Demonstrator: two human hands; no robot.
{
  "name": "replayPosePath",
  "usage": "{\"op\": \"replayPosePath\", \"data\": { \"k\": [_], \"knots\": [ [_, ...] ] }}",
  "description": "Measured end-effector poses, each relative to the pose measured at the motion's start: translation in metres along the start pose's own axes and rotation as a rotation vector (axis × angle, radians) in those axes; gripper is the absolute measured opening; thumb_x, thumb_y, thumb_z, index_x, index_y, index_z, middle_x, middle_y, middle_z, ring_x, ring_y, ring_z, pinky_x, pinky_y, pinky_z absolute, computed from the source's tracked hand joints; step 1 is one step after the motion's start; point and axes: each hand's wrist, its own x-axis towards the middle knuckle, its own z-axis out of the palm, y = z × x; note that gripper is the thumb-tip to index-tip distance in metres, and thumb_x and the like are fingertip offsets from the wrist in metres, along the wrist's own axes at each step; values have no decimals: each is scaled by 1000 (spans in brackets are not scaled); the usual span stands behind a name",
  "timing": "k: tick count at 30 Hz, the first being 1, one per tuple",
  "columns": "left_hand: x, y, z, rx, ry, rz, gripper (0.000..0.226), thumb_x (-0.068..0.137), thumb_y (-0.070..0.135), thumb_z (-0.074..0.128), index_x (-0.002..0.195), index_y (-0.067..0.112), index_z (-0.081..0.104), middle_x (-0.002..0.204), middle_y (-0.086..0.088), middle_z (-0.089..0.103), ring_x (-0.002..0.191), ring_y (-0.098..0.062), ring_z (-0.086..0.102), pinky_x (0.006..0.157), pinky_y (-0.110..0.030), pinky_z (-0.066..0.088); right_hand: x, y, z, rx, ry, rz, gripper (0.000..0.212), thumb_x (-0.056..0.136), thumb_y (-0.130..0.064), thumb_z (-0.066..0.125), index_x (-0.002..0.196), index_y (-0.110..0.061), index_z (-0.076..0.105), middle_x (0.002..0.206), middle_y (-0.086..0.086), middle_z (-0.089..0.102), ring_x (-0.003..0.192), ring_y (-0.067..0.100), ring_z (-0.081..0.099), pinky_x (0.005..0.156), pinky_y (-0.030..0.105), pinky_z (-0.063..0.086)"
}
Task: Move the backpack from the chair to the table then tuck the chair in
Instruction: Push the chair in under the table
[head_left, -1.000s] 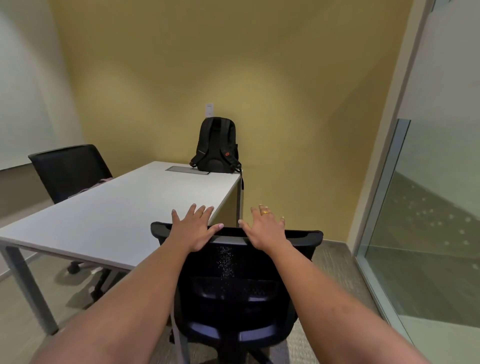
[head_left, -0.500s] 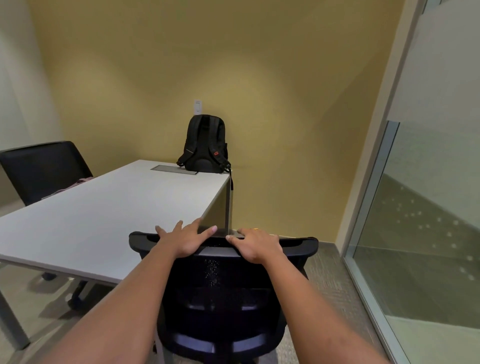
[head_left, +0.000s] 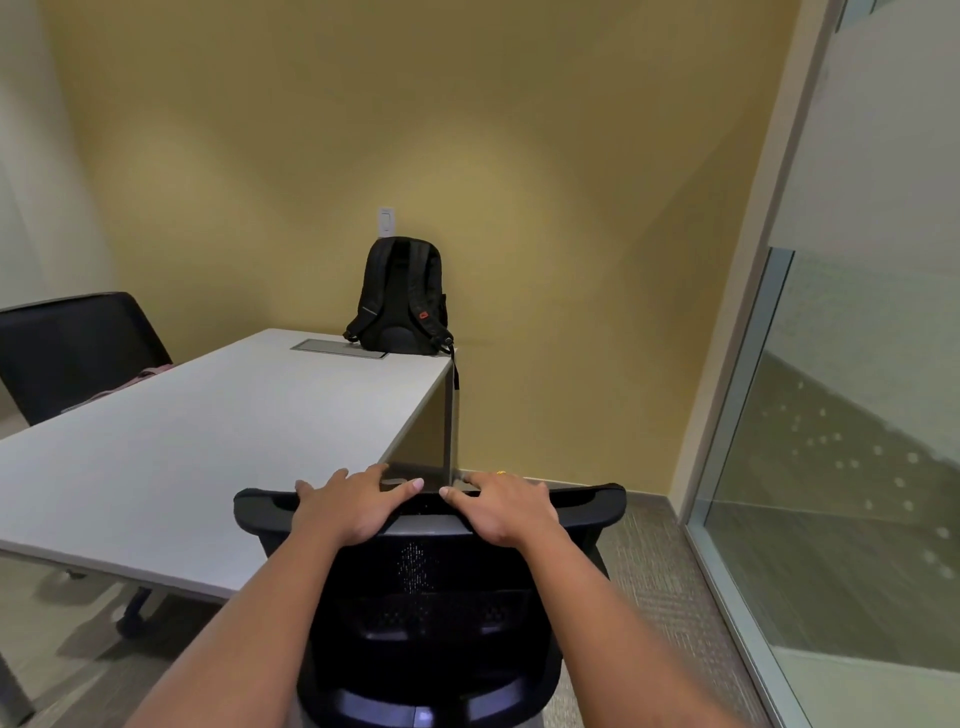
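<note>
Both hands are resting on the top rail of the chair (head_left: 426, 582), which is standing at the near right corner of the bench (head_left: 208, 436), its back toward the camera. The left hand (head_left: 353, 506) is lying palm down over the rail, fingers spread and reaching over the front edge, thumb pointing toward the other hand; its grip is wrapping the chair's top edge. The right hand (head_left: 498, 506) is sitting just beside it on the same rail, fingers curling over the far side, a yellow ring (head_left: 501, 473) showing on one finger; its grip is also holding the chair. The two thumbs are lying near each other but apart.

The backpack (head_left: 402, 299) is standing upright at the far right corner of the bench, straps facing the camera, backing onto the yellow wall (head_left: 467, 156). One strap is hanging down over the bench's right edge. A grey flush panel (head_left: 340, 348) is lying in the bench top just left of the backpack. A second chair (head_left: 72, 348) is standing at the left side of the bench. A glass partition (head_left: 852, 441) is running along the right.
</note>
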Motion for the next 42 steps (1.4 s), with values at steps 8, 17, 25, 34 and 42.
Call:
{"op": "replayPosePath", "data": {
  "k": [8, 17, 25, 34, 42],
  "knots": [
    [1, 14, -1, 27, 14, -49, 74, 86, 73, 18, 144, 28, 31, 147, -5, 41, 138, -25, 29, 111, -54, 16, 11, 12, -3, 4, -29, -38, 65, 88, -66, 25, 136, -25, 45, 140, 3, 50, 131, 26, 40, 107, 56, 21],
    [6, 20, 3, 55, 5, -106, 76, 84, 74, 18, 144, 30, 31, 147, -4, 41, 137, -24, 32, 110, -50, 19, 15, 21, -6, 16, -55, -108, 67, 88, -67, 25, 135, -24, 46, 140, 4, 49, 130, 27, 40, 107, 58, 20],
    [10, 23, 3, 47, -37, -169, 76, 82, 75, 17, 144, 32, 29, 149, -2, 39, 138, -23, 32, 112, -49, 16, 17, 30, -9, 103, 11, -236, 66, 90, -62, 28, 132, -16, 50, 136, 8, 53, 127, 29, 43, 104, 54, 28],
    [22, 48, 6, 31, -58, -239, 75, 84, 74, 16, 145, 32, 26, 149, -1, 38, 137, -24, 33, 113, -47, 15, 33, 55, -14, 99, 32, -327, 63, 93, -58, 28, 123, -10, 56, 124, 13, 58, 116, 32, 51, 96, 51, 34],
    [45, 76, 8, 8, -42, -310, 74, 83, 75, 19, 144, 33, 28, 150, 0, 38, 136, -26, 34, 111, -46, 22, 69, 87, -25, 92, 6, -410, 62, 93, -57, 27, 122, -11, 57, 122, 11, 60, 115, 30, 51, 100, 52, 32]
  ]
}}
